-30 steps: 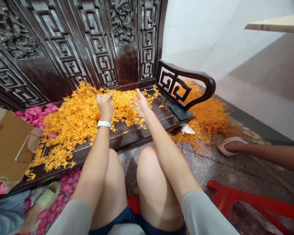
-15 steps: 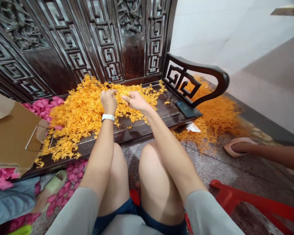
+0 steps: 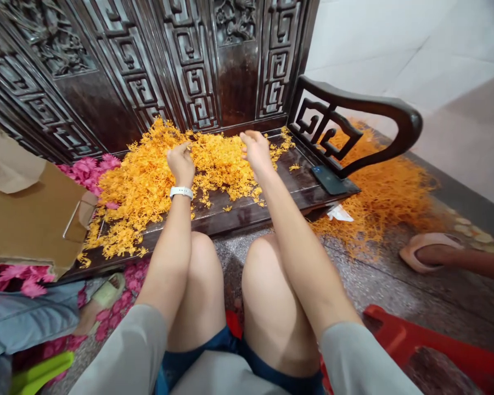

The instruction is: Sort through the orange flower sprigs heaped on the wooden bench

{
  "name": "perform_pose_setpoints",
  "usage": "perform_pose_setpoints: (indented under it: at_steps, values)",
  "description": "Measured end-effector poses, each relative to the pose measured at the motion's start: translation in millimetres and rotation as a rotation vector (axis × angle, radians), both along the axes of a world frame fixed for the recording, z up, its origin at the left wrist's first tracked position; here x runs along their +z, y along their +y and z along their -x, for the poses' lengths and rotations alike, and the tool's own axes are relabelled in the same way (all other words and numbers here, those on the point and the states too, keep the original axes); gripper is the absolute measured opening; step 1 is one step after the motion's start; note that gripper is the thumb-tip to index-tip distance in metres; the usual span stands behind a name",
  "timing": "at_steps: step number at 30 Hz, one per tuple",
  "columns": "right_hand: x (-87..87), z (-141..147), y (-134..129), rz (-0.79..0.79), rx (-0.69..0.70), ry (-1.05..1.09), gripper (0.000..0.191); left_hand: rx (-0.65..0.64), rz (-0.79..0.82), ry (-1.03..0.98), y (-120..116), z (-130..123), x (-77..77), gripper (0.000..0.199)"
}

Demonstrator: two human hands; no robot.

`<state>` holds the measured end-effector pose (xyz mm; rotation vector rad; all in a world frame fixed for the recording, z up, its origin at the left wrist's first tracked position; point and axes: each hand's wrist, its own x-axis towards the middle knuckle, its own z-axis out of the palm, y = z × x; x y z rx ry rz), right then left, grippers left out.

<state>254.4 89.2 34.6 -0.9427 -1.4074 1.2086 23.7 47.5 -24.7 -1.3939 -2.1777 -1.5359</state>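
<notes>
Yellow-orange plastic flower pieces (image 3: pixel 138 184) lie heaped on the dark wooden bench (image 3: pixel 230 218). Over the middle of the heap is my left hand (image 3: pixel 181 162), with a white watch (image 3: pixel 181 192) on its wrist. Its thumb and fingers are bent together; what they hold is too small to make out. My right hand (image 3: pixel 256 151) is apart from it, over the right part of the heap, with its fingers spread and nothing seen between them.
A phone (image 3: pixel 328 180) lies by the curved armrest (image 3: pixel 409 123). Orange strands (image 3: pixel 389 192) cover the floor at right, near a person's shoe (image 3: pixel 424 252). A cardboard box (image 3: pixel 28 219), pink flowers (image 3: pixel 88 174) and another person's leg (image 3: pixel 28 315) are at left. A red stool (image 3: pixel 432 334) stands lower right.
My hands have moved apart, the right one going right and opening from its pinch. The view has shifted somewhat, so the bench and box appear further right.
</notes>
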Motion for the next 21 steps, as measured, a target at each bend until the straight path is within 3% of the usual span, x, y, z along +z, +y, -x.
perform_pose_setpoints:
  at_steps: [1,3,7,15,18,21]
  values:
    - [-10.4,1,10,0.049,-0.106,-0.032,0.033,-0.025,-0.002,0.013,1,-7,4.0,0.043]
    - [-24.7,0,22,0.176,-0.118,-0.067,0.042,-0.061,-0.006,0.036,0,-19,11.4,0.045]
    - [-27.2,-2,16,0.286,0.189,0.007,0.066,-0.129,-0.003,0.11,-5,-37,21.6,0.043]
    - [-13.2,-5,0,0.162,0.385,0.041,0.03,-0.207,0.021,0.148,-9,-39,22.8,0.039]
    - [-8.3,0,-3,0.044,0.365,0.034,0.026,-0.195,0.054,0.135,-4,-37,17.9,0.04]
    - [8.9,12,-23,-0.155,0.421,-0.024,0.03,-0.171,0.097,0.123,4,-34,13.7,0.04]
